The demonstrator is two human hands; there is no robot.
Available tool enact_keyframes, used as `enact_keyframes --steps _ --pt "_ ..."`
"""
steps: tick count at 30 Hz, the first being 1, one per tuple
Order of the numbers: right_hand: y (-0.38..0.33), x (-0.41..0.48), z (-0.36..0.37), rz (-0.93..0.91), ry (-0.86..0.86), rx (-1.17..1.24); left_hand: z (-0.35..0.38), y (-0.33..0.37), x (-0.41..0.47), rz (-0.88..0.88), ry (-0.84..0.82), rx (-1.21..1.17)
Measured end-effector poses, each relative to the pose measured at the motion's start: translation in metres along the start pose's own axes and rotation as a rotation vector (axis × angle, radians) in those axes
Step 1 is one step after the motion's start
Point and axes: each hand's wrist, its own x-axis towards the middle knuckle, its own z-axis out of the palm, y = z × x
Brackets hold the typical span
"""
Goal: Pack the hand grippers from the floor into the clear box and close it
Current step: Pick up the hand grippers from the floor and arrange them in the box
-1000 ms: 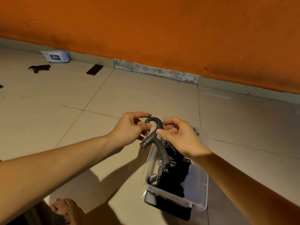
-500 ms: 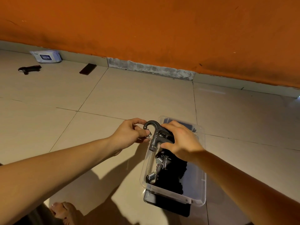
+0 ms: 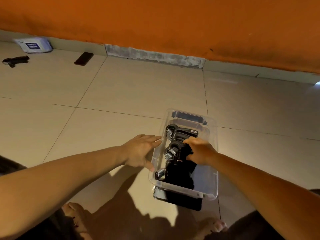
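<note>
The clear box [image 3: 214, 153] stands open on the tiled floor in front of me, with several black hand grippers [image 3: 180, 134] with steel springs lying inside. My right hand [image 3: 199, 150] reaches into the box and its curled fingers grip the handle of one hand gripper [image 3: 174, 153] in the middle. My left hand [image 3: 142, 151] hovers flat with straight fingers just outside the box's left wall, holding nothing. Another black hand gripper [image 3: 15, 60] lies far off on the floor at the left. A dark flat piece [image 3: 178, 200], maybe the lid, lies under the box's near end.
An orange wall [image 3: 155, 23] runs along the back. Beside it lie a white wipes pack [image 3: 33, 45] and a dark phone [image 3: 84, 58]. My bare feet [image 3: 74, 217] are at the bottom edge. Bare tiles stretch to the left and right of the box.
The hand gripper held above the box by both hands has gone down into it. My left hand let go and moved out to the left wall; my right hand followed the gripper inside.
</note>
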Motion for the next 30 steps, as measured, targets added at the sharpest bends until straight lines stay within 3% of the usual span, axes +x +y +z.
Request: enact_keyframes --steps 10,20,30 --pt "0.004 0.019 0.026 -0.015 0.054 0.052 -0.002 -0.002 0.004 0.039 -0.070 0.011" --pt "0.004 0.016 0.041 -0.087 0.073 -0.073 -0.002 -0.004 0.001 0.010 -0.021 0.042" --pt "0.001 0.013 0.029 0.018 -0.023 0.002 -0.001 -0.006 0.002 0.002 -0.036 0.051"
